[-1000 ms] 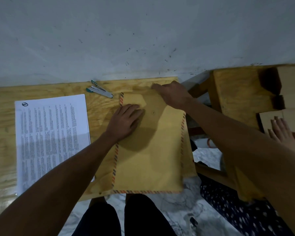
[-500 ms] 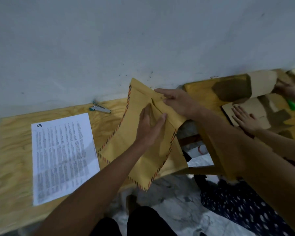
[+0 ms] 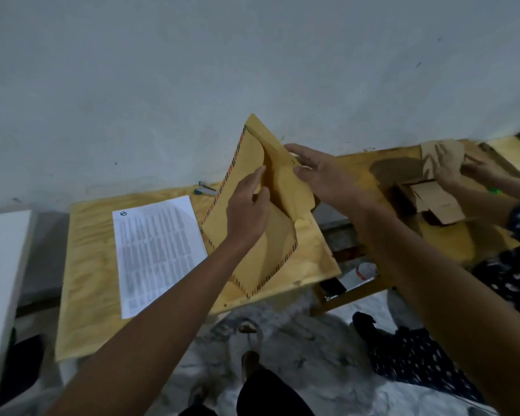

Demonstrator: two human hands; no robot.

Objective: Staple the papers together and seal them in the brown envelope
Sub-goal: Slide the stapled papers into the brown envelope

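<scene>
The brown envelope [image 3: 264,250], edged with red and dark stripes, is lifted off the wooden table [image 3: 87,265] and tilted. My left hand [image 3: 248,208] grips its middle near the opening. My right hand [image 3: 318,175] holds the flap at the top right. The printed white papers [image 3: 156,247] lie flat on the table to the left of the envelope. A small stapler [image 3: 204,189] lies at the table's far edge by the wall.
A second wooden table [image 3: 373,172] stands to the right, where another person's hands [image 3: 451,166] handle cardboard pieces [image 3: 433,199]. A white surface [image 3: 0,250] sits at far left. The grey wall runs behind both tables.
The envelope lay flat on the table a second ago; both hands have lifted and tilted it. The view has pulled back and shifted.
</scene>
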